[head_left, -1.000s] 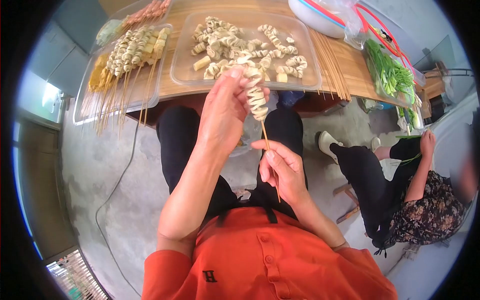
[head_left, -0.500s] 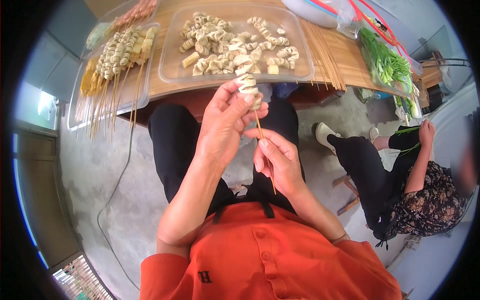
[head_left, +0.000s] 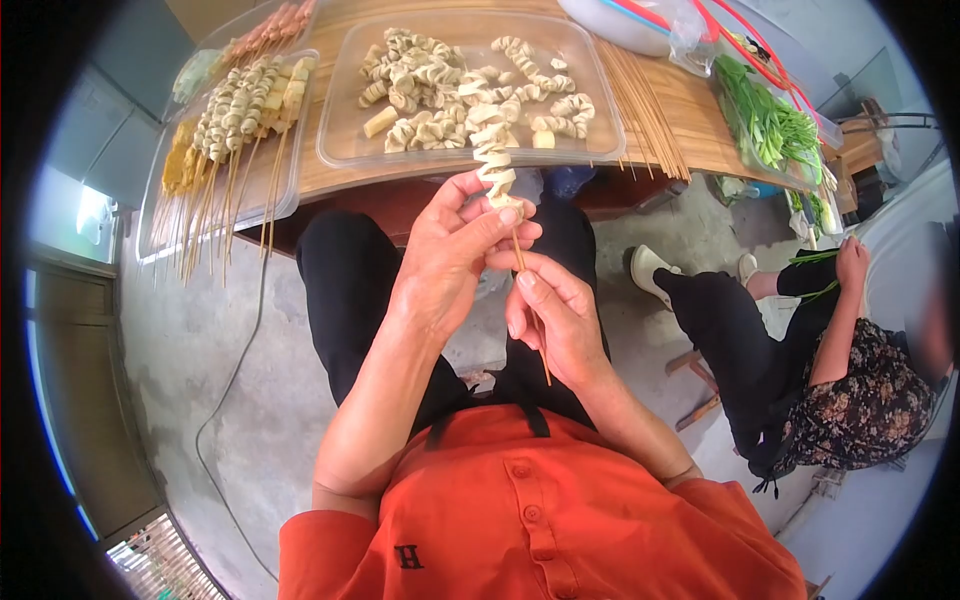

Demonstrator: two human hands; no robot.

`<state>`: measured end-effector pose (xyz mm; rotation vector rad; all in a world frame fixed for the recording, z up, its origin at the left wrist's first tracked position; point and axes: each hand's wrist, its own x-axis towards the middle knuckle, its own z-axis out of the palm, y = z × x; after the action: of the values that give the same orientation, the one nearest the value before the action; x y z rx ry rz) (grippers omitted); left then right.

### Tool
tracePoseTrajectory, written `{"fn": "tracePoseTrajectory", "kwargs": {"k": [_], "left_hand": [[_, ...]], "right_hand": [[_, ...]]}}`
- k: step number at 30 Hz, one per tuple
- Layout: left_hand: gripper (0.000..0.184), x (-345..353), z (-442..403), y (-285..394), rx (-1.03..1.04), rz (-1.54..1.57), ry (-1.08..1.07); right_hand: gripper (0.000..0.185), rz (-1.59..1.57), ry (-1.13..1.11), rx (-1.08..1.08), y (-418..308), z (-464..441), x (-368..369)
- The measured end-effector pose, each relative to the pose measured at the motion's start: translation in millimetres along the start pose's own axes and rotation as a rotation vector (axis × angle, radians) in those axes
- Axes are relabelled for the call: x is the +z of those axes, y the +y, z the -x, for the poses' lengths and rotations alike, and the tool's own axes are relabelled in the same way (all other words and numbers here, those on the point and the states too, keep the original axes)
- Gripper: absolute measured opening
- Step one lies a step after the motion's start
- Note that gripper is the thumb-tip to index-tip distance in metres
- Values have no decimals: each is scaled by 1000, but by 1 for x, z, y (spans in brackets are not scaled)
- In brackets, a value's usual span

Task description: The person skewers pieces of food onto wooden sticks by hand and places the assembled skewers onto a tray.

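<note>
at the table's (head_left: 690, 100) near edge, the left hand (head_left: 445, 255) pinches a pale coil (head_left: 491, 150) on a skewer (head_left: 517, 250) pinched by the right hand (head_left: 555, 312), loaded skewers (head_left: 236, 110) already lying toward the left edge, many loose coils (head_left: 412, 65) unskewered.

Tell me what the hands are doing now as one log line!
left hand: gripping spiral at lower end | right hand: gripping stick | spiral: on stick's upper part | tray: more spirals inside
</note>
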<state>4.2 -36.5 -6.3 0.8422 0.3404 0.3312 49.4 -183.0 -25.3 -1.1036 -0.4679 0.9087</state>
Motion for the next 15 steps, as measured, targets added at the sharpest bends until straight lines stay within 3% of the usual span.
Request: {"fn": "tracePoseTrajectory", "kwargs": {"k": [15], "left_hand": [[32,-5,-1,-4,-2,90,15]], "right_hand": [[33,19,-13,-3,-1,-7,3]]}}
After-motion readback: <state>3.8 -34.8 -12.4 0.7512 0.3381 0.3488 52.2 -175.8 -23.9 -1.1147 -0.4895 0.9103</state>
